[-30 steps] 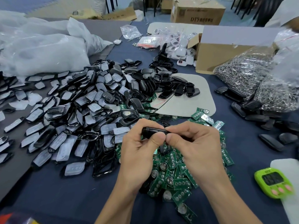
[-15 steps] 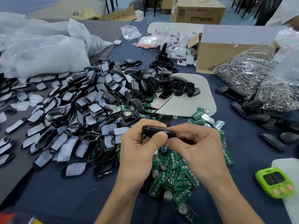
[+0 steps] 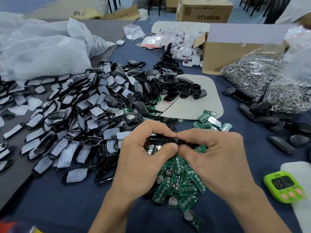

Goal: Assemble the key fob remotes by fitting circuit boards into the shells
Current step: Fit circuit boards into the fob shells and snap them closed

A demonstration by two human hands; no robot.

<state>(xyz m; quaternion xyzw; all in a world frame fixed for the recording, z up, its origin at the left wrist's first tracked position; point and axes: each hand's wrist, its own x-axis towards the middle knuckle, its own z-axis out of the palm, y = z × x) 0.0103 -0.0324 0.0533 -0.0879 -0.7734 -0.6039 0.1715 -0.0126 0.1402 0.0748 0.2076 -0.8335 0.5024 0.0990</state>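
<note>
- Both hands meet over near centre of tabletop (image 3: 67,207), thumbs touching.
- Left hand (image 3: 143,158) pinches left end of black shell (image 3: 161,140). Right hand (image 3: 215,158) pinches right end.
- Shell is held level above pile of green circuit boards (image 3: 181,182).
- Judgement: shell is light, stiff, glossy plastic, likely slippery. Better to grip at long edges.
- Boards look thin and probably fragile. Take by edges.
- Count: one shell in hands. Boards are dozens, overlapping, not countable. Loose shells (image 3: 84,115) at left are too many to count. One green timer (image 3: 284,187) near right.
</note>
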